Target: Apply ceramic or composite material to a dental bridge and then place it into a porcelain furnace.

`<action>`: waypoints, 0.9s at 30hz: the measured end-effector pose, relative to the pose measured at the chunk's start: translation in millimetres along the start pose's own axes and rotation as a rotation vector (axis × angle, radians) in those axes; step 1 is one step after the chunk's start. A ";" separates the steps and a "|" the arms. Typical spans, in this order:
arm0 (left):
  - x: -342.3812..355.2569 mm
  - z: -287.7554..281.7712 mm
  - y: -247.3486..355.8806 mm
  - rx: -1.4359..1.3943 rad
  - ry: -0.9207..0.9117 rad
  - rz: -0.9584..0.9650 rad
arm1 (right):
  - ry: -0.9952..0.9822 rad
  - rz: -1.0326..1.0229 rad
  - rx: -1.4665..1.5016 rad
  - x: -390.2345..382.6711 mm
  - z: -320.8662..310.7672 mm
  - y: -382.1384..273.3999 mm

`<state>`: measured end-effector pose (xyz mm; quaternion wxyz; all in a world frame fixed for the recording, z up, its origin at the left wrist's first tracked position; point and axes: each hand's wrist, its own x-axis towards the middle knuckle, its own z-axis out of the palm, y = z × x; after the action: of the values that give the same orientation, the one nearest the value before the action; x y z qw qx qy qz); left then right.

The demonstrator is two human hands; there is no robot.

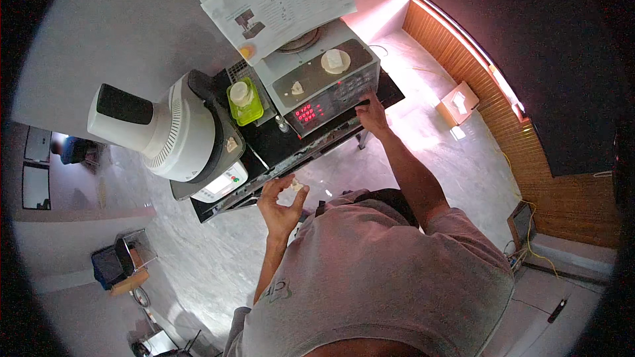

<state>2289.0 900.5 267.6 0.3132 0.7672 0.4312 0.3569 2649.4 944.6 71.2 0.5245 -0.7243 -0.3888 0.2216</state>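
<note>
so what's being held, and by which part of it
The left-hand grip holds a small off-white piece by its sides. Whether the right-hand grip holds the black part beside it cannot be told.

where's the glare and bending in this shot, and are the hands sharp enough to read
Head view: strong pinkish-white glare on the floor right of the bench; head view: the wooden panel curves with fisheye distortion, black vignette around the rim; head view: left hand and right hand outlines readable, but fine finger detail is soft and grainy.
</note>
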 end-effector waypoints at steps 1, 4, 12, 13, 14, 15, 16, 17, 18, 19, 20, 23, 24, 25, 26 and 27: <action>-0.2 0.4 -2.0 0.003 0.008 -0.003 | -0.007 -0.005 0.002 1.0 -0.6 -11.6; 3.1 5.6 -4.3 -0.045 0.043 0.008 | 0.090 0.019 0.017 -0.8 -12.4 -40.7; 23.2 14.3 -4.1 -0.098 0.023 -0.016 | -0.340 -0.105 0.162 -54.6 -8.9 -114.7; 25.0 16.2 -3.4 -0.137 0.013 -0.019 | -0.429 -0.090 0.259 -65.1 -10.3 -127.8; 25.4 17.7 -4.2 -0.138 0.025 -0.025 | -0.441 -0.095 0.255 -74.3 -11.0 -138.8; 25.5 19.9 -4.7 -0.192 0.021 -0.053 | -0.496 -0.090 0.302 -82.6 -12.0 -148.4; 26.0 23.1 -4.7 -0.249 0.009 -0.078 | -0.542 -0.082 0.348 -89.8 -14.2 -156.3; 25.9 25.1 -4.4 -0.250 0.017 -0.084 | -0.552 -0.081 0.345 -95.3 -13.8 -164.4; 26.2 27.1 -3.7 -0.325 0.021 -0.118 | -0.565 -0.096 0.386 -100.3 -13.1 -172.0; 26.9 28.7 -3.0 -0.400 0.020 -0.150 | -0.574 -0.109 0.428 -103.8 -13.4 -177.9; 27.5 28.4 -2.6 -0.401 0.021 -0.156 | -0.578 -0.104 0.426 -105.7 -13.5 -183.4; 28.2 27.7 -3.9 -0.399 -0.005 -0.151 | -0.574 -0.113 0.409 -107.7 -11.4 -188.8; 28.2 28.1 -5.2 -0.398 -0.012 -0.167 | -0.614 -0.075 0.419 -106.3 -9.6 -187.3; 28.3 28.0 -6.0 -0.397 -0.018 -0.180 | -0.654 -0.040 0.429 -105.6 -8.0 -187.0; 27.0 27.9 -6.5 -0.398 -0.014 -0.186 | -0.661 -0.038 0.427 -107.0 -6.6 -187.4; 25.3 27.8 -6.8 -0.426 -0.022 -0.187 | -0.667 -0.048 0.430 -108.5 -5.0 -188.1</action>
<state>2318.2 921.1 254.1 0.5043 0.6446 0.4118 0.4007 2525.8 883.1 238.9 0.5144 -0.4769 -0.4994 0.5085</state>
